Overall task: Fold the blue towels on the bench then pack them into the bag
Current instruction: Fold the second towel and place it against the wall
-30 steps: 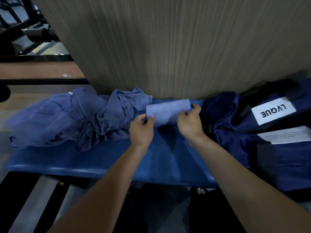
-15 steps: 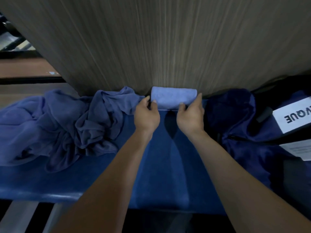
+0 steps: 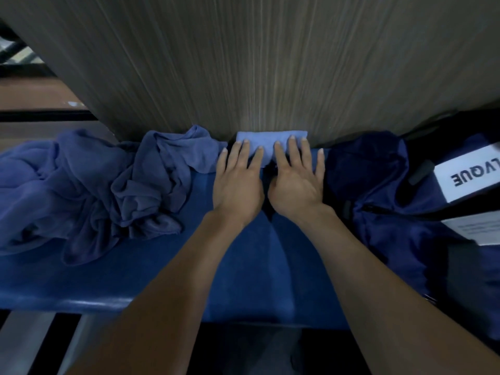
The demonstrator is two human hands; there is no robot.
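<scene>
Two bare arms reach up from the bottom, from 6 o'clock, over the long blue padded bench (image 3: 151,272). The bench runs from 9 o'clock to 3 o'clock.

The left hand (image 3: 238,182) lies flat just left of the middle. Its fingers are straight and a little spread, and the tips press down on the small folded light blue towel (image 3: 267,140). The right hand (image 3: 296,185) lies flat just beside it. Its fingers are straight and spread too, and they press on the same towel. The two hands are very close but do not touch.

The folded towel sits on the bench at 12 o'clock from the hands, right against the tall grey-brown wooden wall (image 3: 257,63) behind it.

At 9 o'clock from the hands lies a big messy heap of blue towels (image 3: 94,190), still not folded, on the bench.

At 3 o'clock sits the dark navy cloth bag (image 3: 384,207), just beside the right hand. It has a white label with black letters (image 3: 470,177), seen upside down.
</scene>
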